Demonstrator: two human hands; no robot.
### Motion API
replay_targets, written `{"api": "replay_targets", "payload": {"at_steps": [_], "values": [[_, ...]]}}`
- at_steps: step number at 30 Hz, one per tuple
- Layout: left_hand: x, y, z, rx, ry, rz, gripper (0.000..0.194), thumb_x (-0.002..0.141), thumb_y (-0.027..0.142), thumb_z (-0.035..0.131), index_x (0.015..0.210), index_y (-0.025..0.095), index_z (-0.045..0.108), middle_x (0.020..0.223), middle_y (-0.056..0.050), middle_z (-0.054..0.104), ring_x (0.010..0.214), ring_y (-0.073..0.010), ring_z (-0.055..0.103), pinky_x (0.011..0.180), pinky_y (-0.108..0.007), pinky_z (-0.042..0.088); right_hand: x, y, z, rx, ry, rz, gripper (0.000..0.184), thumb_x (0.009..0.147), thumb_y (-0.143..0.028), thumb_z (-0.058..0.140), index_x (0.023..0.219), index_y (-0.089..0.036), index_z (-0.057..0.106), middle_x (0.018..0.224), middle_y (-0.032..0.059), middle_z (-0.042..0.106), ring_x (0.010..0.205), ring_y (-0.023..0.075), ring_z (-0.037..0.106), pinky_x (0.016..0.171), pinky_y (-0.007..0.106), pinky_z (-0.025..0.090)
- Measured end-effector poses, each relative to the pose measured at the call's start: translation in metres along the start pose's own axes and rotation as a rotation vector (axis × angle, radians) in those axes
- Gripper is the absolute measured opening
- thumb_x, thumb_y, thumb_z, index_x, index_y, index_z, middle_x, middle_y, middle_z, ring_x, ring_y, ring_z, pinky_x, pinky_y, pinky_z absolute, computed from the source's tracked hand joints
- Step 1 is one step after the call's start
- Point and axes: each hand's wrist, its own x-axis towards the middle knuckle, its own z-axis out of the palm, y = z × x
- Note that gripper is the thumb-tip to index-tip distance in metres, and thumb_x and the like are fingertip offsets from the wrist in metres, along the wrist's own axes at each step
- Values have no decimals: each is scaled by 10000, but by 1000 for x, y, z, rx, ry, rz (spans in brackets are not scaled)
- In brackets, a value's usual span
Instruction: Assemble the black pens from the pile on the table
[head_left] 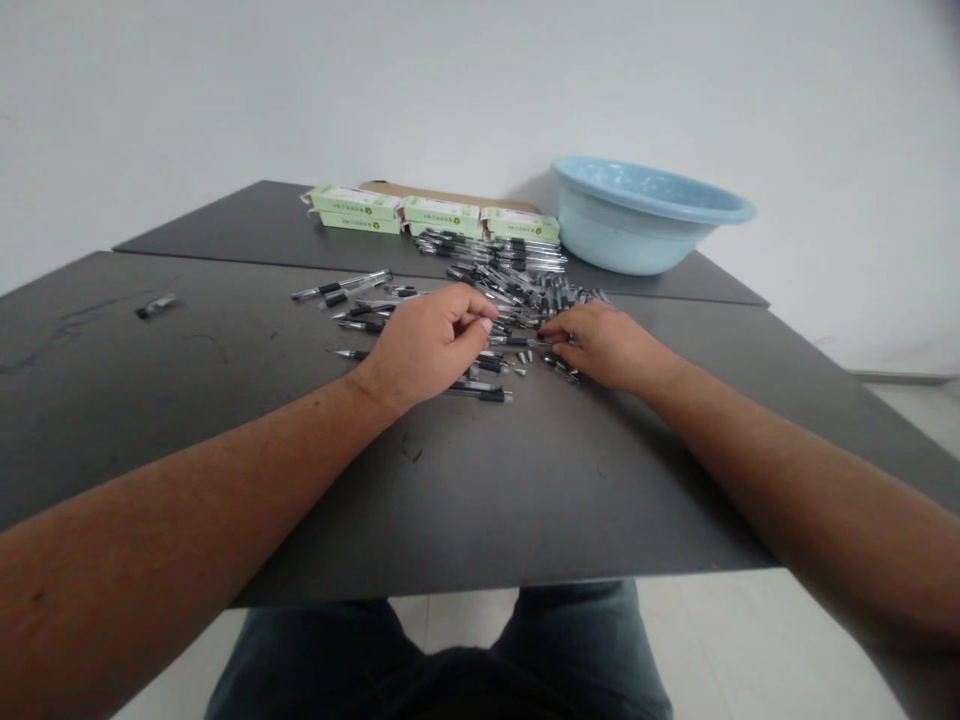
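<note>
My left hand (427,338) is over the near-left part of a spread of clear pens with black grips. Its fingers are curled and the thumb lies close to the index finger; anything in them is hidden. A pen (511,342) shows just below that thumb, its tip pointing at my right hand (604,342). The right fingers are bent down at the right edge of the spread, with the thumb near them, and what they hold is hidden. Several small silver pen tips (525,357) lie between my hands. Beneath the right hand are clear pen parts (560,369).
Pale green boxes (358,204) are stacked at the back, with a dense pile of pens (491,250) before them. A light blue basin (634,225) stands at the back right. One short clear piece (157,306) lies far left on the dark table (450,500).
</note>
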Motion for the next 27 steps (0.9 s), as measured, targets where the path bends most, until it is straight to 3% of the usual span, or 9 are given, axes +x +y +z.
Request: {"api": "replay_targets", "payload": {"at_steps": [5, 10, 15, 20, 23, 27], "values": [[1, -3, -1, 25, 9, -12, 218, 924, 228, 630, 1094, 173, 756, 903, -33, 774, 779, -164, 700, 780, -302, 542, -4, 4, -3, 2, 34, 18, 329, 929, -222, 600, 1186, -183, 802, 1057, 104, 803, 1023, 274, 705, 972, 388, 501], [2, -8, 0, 118, -40, 116, 347, 903, 206, 649, 1239, 162, 725, 1158, -92, 730, 979, -209, 684, 927, -359, 550, -9, -1, -10, 83, 69, 3, 359, 933, -214, 573, 1214, -198, 797, 1066, 103, 780, 1011, 266, 696, 925, 376, 527], [2, -9, 1, 148, -111, 158, 251, 963, 259, 611, 1148, 170, 755, 1045, -71, 765, 997, -229, 695, 974, -393, 529, -14, -17, -20, 185, 100, -77, 336, 943, -188, 559, 1189, -194, 788, 1080, 113, 761, 997, 255, 693, 922, 384, 536], [1, -3, 1, 166, -163, 168, 228, 978, 312, 623, 1110, 193, 765, 1059, -63, 793, 996, -233, 719, 927, -373, 531, -17, -26, -33, 198, 128, -59, 308, 918, -154, 563, 1133, -220, 774, 1043, 90, 753, 967, 241, 688, 905, 367, 536], [0, 2, 2, 180, -199, 189, 216, 998, 306, 610, 1106, 201, 764, 1079, -55, 802, 1032, -236, 725, 938, -368, 524, -17, -34, -37, 181, 98, -46, 295, 906, -159, 587, 1146, -208, 753, 1017, 85, 753, 954, 243, 688, 882, 349, 531], [-3, 8, 2, 181, -243, 232, 206, 1008, 287, 593, 1100, 203, 757, 1055, -58, 799, 1015, -229, 726, 928, -354, 522, -17, -48, -35, 173, 3, -88, 285, 991, -249, 568, 1220, -197, 731, 1093, 98, 784, 1009, 257, 708, 908, 350, 520]]}}
